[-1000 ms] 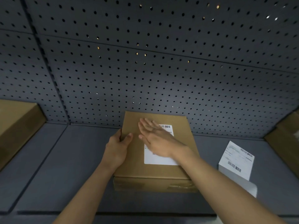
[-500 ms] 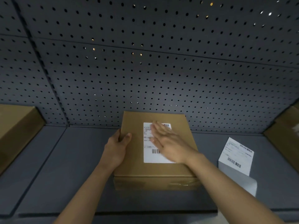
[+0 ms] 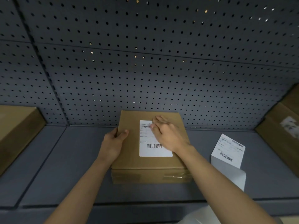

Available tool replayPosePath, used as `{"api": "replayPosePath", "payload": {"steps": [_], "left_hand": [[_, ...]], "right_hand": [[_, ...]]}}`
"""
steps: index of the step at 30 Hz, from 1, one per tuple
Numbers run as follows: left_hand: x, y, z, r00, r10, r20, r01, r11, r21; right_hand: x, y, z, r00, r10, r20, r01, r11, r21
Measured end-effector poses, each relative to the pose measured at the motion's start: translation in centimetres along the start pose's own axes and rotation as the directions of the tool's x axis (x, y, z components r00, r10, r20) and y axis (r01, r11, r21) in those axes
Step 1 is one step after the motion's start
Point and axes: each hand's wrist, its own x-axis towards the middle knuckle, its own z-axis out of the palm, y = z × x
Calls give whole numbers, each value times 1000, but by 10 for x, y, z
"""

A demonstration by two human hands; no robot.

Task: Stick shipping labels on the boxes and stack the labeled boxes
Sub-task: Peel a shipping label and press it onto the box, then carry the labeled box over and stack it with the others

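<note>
Left hand [image 3: 113,143]: grip clamped on box [image 3: 129,160] left edge. Right hand [image 3: 168,135]: grip apart, flat on label [image 3: 153,151] far corner. Box long axis points toward pegboard [image 3: 145,78].

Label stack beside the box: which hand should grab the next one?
The right hand, probably: it presses the stuck label, nearer the label stack; left hand grips the box at its far edge.

We see through one wide-angle head camera, looking forward and down from close above the box [image 3: 129,160] on the shelf [image 3: 64,167], with the pegboard [image 3: 145,70] filling the upper half.
</note>
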Motion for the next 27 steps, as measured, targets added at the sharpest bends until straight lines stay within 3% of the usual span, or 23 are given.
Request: {"api": "replayPosePath", "payload": {"steps": [4, 8, 15, 20, 27], "left_hand": [[-3, 3, 0, 999, 6, -44, -3, 997, 71], [-10, 12, -3, 993, 34, -114, -22, 993, 112], [-53, 6, -16, 997, 28, -71, -21, 995, 96], [-83, -7, -7, 1000, -8, -3, 8, 998, 69], [-108, -10, 3, 990, -9, -143, 13, 1000, 24]], "right_hand": [[-28, 5, -17, 983, 85, -162, -59, 986, 159], [-56, 23, -31, 953, 231, -198, -180, 953, 242], [-97, 44, -23, 902, 430, 35, -387, 771, 506], [-103, 50, 6, 910, 399, 111, -350, 597, 722], [-110, 36, 12, 912, 396, 107, -292, 443, 848]]}}
